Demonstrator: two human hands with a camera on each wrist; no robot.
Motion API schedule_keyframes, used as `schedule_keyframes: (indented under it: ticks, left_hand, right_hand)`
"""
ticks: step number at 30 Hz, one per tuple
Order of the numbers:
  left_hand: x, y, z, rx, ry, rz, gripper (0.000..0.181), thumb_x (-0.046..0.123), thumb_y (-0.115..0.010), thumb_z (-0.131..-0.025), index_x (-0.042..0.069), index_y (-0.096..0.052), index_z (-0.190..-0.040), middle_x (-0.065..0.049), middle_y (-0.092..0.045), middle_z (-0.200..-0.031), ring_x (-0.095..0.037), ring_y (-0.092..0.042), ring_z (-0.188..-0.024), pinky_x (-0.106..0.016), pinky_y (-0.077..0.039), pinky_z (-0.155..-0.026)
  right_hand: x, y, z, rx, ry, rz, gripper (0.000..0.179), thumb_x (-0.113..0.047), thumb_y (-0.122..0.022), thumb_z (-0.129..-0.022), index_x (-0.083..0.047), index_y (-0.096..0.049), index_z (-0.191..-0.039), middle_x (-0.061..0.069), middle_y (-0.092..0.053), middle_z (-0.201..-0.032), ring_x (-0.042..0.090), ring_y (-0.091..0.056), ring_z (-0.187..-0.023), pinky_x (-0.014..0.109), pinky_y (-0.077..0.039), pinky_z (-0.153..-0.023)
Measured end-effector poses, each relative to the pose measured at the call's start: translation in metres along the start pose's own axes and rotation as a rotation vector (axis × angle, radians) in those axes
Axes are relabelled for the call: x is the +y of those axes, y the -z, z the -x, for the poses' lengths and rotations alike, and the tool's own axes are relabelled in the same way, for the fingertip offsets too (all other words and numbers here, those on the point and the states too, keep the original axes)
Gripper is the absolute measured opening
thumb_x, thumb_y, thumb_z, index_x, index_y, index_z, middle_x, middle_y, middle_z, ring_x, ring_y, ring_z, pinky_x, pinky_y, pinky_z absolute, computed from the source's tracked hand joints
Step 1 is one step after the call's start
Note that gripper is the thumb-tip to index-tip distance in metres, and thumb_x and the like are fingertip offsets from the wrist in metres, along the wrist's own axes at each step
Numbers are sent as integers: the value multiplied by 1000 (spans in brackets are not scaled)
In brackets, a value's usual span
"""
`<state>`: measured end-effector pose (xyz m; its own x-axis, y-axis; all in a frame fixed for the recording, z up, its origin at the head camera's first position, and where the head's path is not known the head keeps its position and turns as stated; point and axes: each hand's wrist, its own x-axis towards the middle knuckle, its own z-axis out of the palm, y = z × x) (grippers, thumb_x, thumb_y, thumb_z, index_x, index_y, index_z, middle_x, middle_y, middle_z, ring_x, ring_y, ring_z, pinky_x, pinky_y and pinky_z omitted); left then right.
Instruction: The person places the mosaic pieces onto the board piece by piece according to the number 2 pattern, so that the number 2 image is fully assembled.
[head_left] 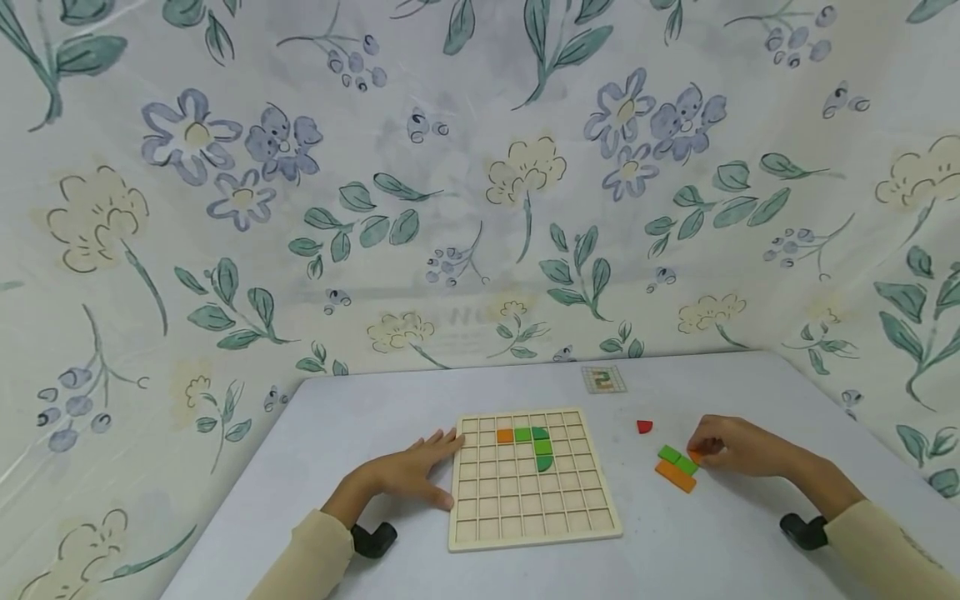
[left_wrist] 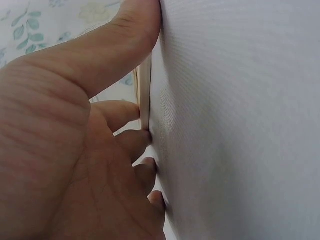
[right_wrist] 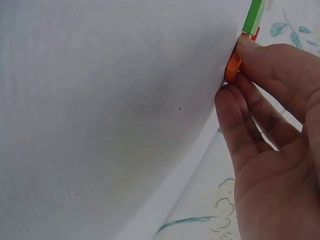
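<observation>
A wooden grid board (head_left: 487,529) lies flat on the table. In its upper cells are an orange square tile (head_left: 505,436), two light green squares (head_left: 522,435) and two dark green rounded tiles (head_left: 544,463). My left hand (head_left: 411,475) rests at the board's left edge, fingers spread, with fingertips (left_wrist: 142,137) and thumb along its side. Right of the board, my right hand (head_left: 738,447) pinches a small orange tile (right_wrist: 233,65) between thumb and fingers, low at the table. Right beside it lie light green tiles (head_left: 678,459) and an orange rectangular piece (head_left: 676,477).
A red quarter-round tile (head_left: 644,427) lies behind the green tiles. Near the table's back edge is a small pattern card (head_left: 603,380) with a gridded figure. Floral cloth (head_left: 480,208) hangs behind the white table (head_left: 375,408) and along its sides.
</observation>
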<state>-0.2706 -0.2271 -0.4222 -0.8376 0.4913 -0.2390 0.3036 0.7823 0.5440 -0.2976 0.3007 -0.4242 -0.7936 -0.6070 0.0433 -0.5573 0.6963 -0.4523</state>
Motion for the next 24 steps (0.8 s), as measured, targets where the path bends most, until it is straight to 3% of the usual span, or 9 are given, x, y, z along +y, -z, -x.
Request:
schedule_keyframes:
  ticks: [15, 24]
  left_hand:
    - [1, 1, 0, 0, -11, -10, 107, 45, -82, -77, 10, -23, -160, -12, -10, -169, -36, -3, -157, -57, -4, -126]
    - [1, 1, 0, -2, -13, -6, 107, 45, -82, -77, 8, -23, -159, -14, -10, -169, -36, -4, -156, -57, -4, -126]
  right_hand:
    - [-1, 3, -3, -4, 10, -1, 15, -15, -77, -86, -13, -74, -101, -8, -65, -94, -1, -53, -80, 15, -55, -73]
    - [-13, 2, -13, -3, -59, 0, 17, -12, -75, -87, -11, -73, -104, -5, -68, -100, 6, -58, -86, 17, -56, -76]
